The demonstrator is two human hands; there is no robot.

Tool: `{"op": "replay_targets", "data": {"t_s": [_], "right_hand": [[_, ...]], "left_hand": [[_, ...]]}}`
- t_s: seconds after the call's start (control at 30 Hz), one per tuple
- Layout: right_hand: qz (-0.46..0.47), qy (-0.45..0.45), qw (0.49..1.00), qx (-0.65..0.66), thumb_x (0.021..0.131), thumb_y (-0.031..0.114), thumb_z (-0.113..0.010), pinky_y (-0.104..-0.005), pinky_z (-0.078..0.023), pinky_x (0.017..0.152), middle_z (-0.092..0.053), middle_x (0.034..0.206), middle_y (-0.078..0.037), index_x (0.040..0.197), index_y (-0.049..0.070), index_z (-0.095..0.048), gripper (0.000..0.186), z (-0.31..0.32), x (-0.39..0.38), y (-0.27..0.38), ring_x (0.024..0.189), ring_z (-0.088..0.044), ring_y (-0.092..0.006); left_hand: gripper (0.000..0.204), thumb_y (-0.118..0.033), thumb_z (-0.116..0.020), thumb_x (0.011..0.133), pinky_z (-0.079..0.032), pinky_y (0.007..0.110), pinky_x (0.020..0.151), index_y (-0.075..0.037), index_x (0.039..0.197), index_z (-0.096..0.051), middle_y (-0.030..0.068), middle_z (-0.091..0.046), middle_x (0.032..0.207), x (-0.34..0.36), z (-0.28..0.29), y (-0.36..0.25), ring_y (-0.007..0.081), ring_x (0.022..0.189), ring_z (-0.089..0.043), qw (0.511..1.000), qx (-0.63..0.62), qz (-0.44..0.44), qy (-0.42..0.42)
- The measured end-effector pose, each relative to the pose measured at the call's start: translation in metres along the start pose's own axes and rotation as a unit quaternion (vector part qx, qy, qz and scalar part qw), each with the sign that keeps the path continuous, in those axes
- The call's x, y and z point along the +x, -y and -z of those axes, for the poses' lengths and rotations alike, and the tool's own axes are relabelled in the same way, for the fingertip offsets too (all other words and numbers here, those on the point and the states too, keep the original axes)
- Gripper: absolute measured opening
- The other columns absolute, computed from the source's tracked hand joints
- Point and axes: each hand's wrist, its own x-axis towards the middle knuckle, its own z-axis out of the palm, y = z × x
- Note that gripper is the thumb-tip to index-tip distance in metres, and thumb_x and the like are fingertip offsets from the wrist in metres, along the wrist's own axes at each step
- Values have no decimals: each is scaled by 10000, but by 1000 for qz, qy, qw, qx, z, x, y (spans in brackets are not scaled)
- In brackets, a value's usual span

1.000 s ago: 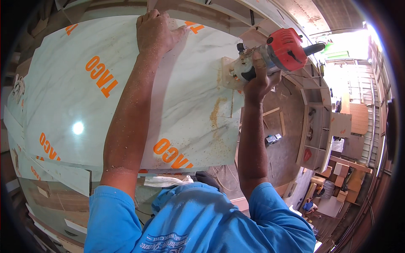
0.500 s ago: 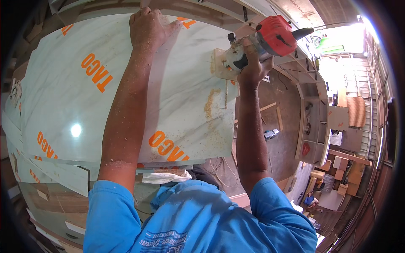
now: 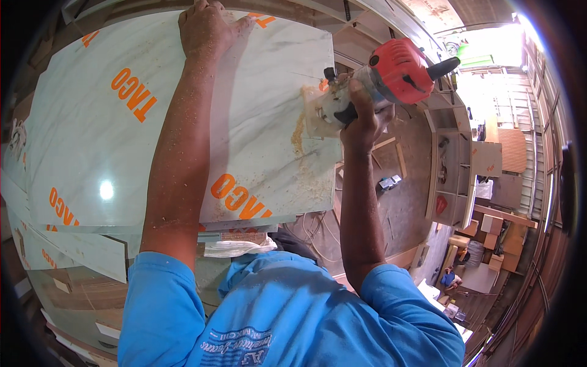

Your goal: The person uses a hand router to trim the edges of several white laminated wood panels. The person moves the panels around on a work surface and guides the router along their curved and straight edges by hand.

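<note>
A white marble-patterned panel [image 3: 92, 147] with orange printed lettering lies before me, with sawdust scattered on its right part. My left hand [image 3: 202, 33] is on its far edge, fingers curled over it and thumb on the top face. My right hand [image 3: 364, 116] grips the body of a red and silver router [image 3: 400, 70], tilted toward the right. The router's pale base plate [image 3: 318, 125] rests at the panel's right edge, over a trail of sawdust. The cutting bit is hidden.
Below the panel lie more boards [image 3: 85, 260] and white folded material [image 3: 235, 248]. On the floor at right are wooden strips [image 3: 400, 162] and a small blue-grey object [image 3: 389, 183]. A long open cabinet carcass [image 3: 452, 165] borders it. A person [image 3: 450, 278] sits among boxes farther off.
The router and my right hand have moved along the panel's right edge toward my body. My left hand stays on the far edge, while the view has shifted slightly.
</note>
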Motion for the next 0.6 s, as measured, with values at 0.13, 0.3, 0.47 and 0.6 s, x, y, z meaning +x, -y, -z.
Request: {"op": "replay_targets", "data": {"t_s": [0.13, 0.3, 0.47, 0.6], "right_hand": [[2, 2, 1000, -17, 735, 123, -861, -324, -545, 807, -700, 957, -61, 1119, -7, -658, 454, 6, -15, 6, 835, -675, -166], [14, 10, 997, -73, 809, 166, -749, -321, -555, 740, -744, 901, -123, 1015, -40, -695, 296, 9, -24, 13, 771, -693, -183], [52, 10, 996, -79, 808, 180, -747, -320, -548, 734, -742, 894, -127, 994, -47, -705, 297, 11, -33, 13, 771, -688, -180], [70, 11, 995, -77, 802, 181, -747, -323, -546, 730, -741, 897, -134, 1001, -58, -695, 316, 13, -33, 14, 769, -689, -191]], "left_hand": [[585, -457, -867, 739, -471, 450, 1040, 30, 1039, -742, 220, -658, 1159, 5, -10, 15, 366, 1171, -593, 999, 18, -25, -35], [580, -456, -868, 743, -473, 448, 1031, 31, 1030, -740, 217, -661, 1162, 4, -11, 15, 369, 1164, -597, 998, 18, -42, -38], [556, -439, -871, 746, -490, 443, 1003, 26, 1019, -734, 221, -678, 1145, 2, -9, 15, 362, 1142, -616, 999, 5, -31, -43], [549, -426, -869, 754, -514, 444, 968, 30, 1021, -722, 216, -687, 1104, 4, -1, 4, 359, 1105, -636, 999, 12, -25, 36]]}}
